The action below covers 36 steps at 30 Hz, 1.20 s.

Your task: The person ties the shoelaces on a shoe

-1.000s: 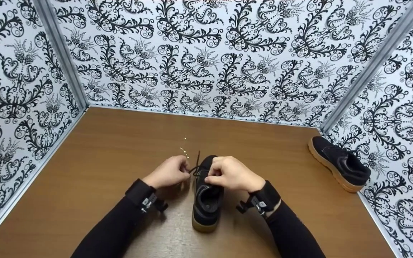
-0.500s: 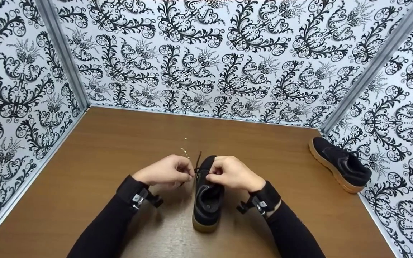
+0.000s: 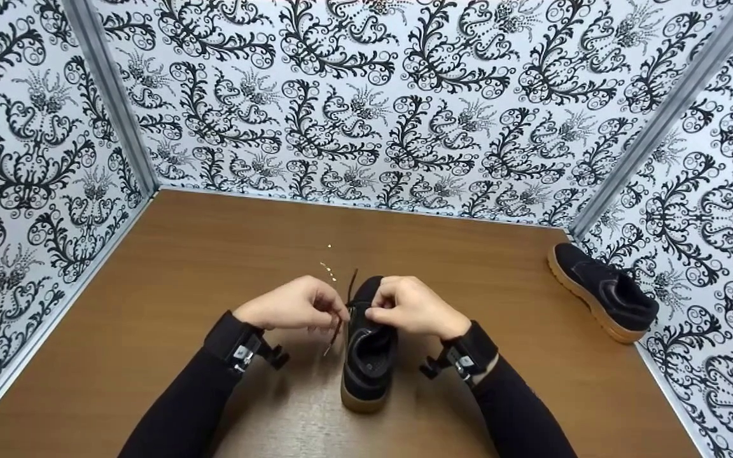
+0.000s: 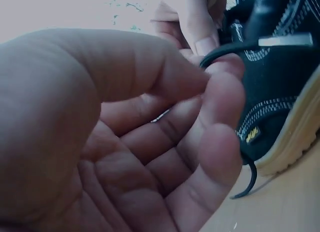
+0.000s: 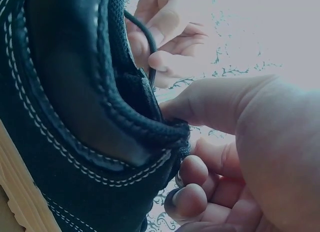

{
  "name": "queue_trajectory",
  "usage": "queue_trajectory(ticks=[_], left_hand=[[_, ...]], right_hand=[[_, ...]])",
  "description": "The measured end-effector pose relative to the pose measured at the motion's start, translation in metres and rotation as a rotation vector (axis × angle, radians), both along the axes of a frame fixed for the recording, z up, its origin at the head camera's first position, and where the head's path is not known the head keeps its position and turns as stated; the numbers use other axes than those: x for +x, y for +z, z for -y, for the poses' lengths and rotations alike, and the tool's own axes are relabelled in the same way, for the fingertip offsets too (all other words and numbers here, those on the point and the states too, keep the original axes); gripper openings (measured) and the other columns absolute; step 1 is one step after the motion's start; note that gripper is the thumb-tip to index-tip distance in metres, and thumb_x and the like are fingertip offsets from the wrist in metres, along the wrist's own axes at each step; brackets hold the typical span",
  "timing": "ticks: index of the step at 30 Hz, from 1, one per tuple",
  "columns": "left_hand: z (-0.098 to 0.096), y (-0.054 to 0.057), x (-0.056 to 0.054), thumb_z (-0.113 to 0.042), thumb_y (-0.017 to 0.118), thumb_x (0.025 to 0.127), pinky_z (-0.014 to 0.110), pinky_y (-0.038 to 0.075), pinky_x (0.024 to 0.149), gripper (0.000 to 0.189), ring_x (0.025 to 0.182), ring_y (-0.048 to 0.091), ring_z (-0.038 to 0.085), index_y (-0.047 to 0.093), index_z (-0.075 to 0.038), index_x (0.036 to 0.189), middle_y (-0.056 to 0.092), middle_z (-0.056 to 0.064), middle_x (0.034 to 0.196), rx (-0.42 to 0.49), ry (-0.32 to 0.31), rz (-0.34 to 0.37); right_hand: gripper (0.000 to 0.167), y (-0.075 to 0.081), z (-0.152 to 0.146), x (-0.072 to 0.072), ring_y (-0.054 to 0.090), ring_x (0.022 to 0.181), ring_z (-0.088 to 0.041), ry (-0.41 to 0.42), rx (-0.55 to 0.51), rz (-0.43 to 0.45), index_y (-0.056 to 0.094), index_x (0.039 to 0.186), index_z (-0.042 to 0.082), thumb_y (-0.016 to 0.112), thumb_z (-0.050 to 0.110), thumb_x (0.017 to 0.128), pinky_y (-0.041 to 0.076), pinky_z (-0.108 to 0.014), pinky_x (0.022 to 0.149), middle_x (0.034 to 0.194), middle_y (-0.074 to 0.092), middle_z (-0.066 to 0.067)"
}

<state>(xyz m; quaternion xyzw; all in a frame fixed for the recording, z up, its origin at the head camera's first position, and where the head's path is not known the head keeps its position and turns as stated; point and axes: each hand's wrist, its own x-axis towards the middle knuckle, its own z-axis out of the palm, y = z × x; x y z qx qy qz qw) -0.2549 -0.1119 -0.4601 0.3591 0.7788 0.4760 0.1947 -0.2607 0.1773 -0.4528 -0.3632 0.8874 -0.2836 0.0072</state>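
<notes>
A black shoe [image 3: 366,381] with a tan sole stands on the table, toe pointing away from me. My left hand [image 3: 296,304], on its left side, pinches a dark shoelace [image 4: 227,50] between thumb and forefinger. The lace's pale tip [image 4: 285,40] sticks out beyond the fingertips in the left wrist view. Another lace end [image 3: 353,280] points up beside the toe. With my right hand [image 3: 414,308] I grip the edge of the shoe's upper at the lacing, thumb on the opening side and fingers curled outside, as the right wrist view shows.
A second black shoe [image 3: 602,289] with a tan sole lies at the right edge of the brown table [image 3: 226,254]. Small bright flecks [image 3: 328,271] show on the table beyond my left hand. Patterned wall panels [image 3: 354,114] enclose the back and sides.
My left hand has shifted slightly, and its fingers have changed their hold on the lace, whose end now hangs below them. The right hand and both shoes stay in place.
</notes>
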Motion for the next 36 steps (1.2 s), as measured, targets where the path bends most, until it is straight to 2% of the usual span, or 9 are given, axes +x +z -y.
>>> queue_trajectory(ticks=[4,6,10,15,19,22,25,31,36], left_hand=[[-0.0007,-0.0006,-0.0002,0.000,0.077,0.097,0.023,0.058,0.068,0.018,0.080,0.074,0.020,0.085,-0.002,0.113,0.082,0.001,0.092,-0.040,0.003,-0.057],[-0.0016,-0.0005,-0.0001,-0.002,0.080,0.096,0.022,0.058,0.071,0.016,0.081,0.074,0.012,0.086,-0.003,0.111,0.081,-0.005,0.091,-0.061,-0.002,-0.111],[-0.0037,0.0001,-0.0001,0.001,0.079,0.095,0.025,0.059,0.074,0.014,0.079,0.071,0.006,0.085,-0.004,0.107,0.079,-0.007,0.090,-0.090,0.005,-0.237],[-0.0040,0.0003,0.0009,-0.003,0.081,0.097,0.030,0.060,0.077,0.010,0.084,0.070,0.006,0.084,-0.012,0.102,0.078,-0.007,0.094,-0.142,0.080,-0.381],[-0.0030,0.0017,0.0026,-0.007,0.086,0.096,0.033,0.059,0.081,0.009,0.091,0.068,0.014,0.083,-0.014,0.100,0.071,-0.005,0.100,-0.154,0.124,-0.469],[-0.0027,0.0029,0.0033,-0.007,0.088,0.094,0.033,0.059,0.082,0.009,0.093,0.064,0.015,0.083,-0.014,0.098,0.061,-0.004,0.104,-0.150,0.142,-0.507],[-0.0027,0.0033,0.0024,-0.007,0.088,0.094,0.033,0.060,0.083,0.009,0.094,0.063,0.012,0.082,-0.014,0.097,0.059,-0.004,0.110,-0.124,0.133,-0.531],[-0.0026,0.0024,-0.0004,-0.004,0.085,0.097,0.043,0.063,0.085,0.010,0.095,0.069,0.015,0.078,-0.011,0.099,0.072,-0.001,0.105,-0.058,0.043,-0.533],[-0.0004,0.0011,-0.0010,0.000,0.082,0.098,0.042,0.064,0.087,0.010,0.094,0.075,0.017,0.081,-0.010,0.102,0.078,-0.001,0.099,-0.073,0.038,-0.519]], right_hand=[[0.015,-0.0006,0.0005,-0.0001,0.059,0.080,-0.010,0.003,-0.002,0.009,0.080,0.083,0.019,0.085,0.022,0.097,0.052,-0.032,0.076,0.084,0.062,0.011],[0.015,-0.0004,0.0005,-0.0001,0.059,0.080,-0.010,0.005,-0.006,0.010,0.079,0.083,0.019,0.085,0.022,0.097,0.052,-0.032,0.076,0.084,0.062,0.011],[0.016,0.0008,0.0004,0.0008,0.059,0.080,-0.011,0.002,-0.006,0.009,0.079,0.083,0.019,0.085,0.021,0.097,0.051,-0.032,0.076,0.085,0.062,0.011],[0.016,0.0011,0.0003,0.0014,0.059,0.081,-0.010,0.006,-0.007,0.009,0.079,0.083,0.019,0.084,0.022,0.098,0.051,-0.032,0.076,0.085,0.060,0.012],[0.016,0.0004,0.0001,0.0015,0.059,0.080,-0.009,0.011,-0.007,0.009,0.078,0.083,0.020,0.083,0.021,0.098,0.051,-0.031,0.076,0.084,0.059,0.014],[0.016,-0.0002,0.0002,0.0015,0.059,0.080,-0.009,0.010,-0.003,0.011,0.077,0.083,0.020,0.083,0.021,0.098,0.051,-0.030,0.076,0.085,0.059,0.014],[0.017,-0.0005,0.0003,0.0011,0.060,0.079,-0.008,0.008,-0.001,0.012,0.077,0.082,0.020,0.083,0.021,0.098,0.051,-0.030,0.075,0.085,0.059,0.013],[0.016,-0.0009,-0.0001,0.0006,0.060,0.079,-0.008,0.002,-0.002,0.013,0.077,0.083,0.021,0.083,0.022,0.098,0.052,-0.030,0.075,0.085,0.060,0.013],[0.017,-0.0008,0.0000,0.0012,0.059,0.079,-0.009,0.006,-0.007,0.017,0.077,0.082,0.021,0.083,0.022,0.098,0.052,-0.031,0.075,0.085,0.060,0.013]])
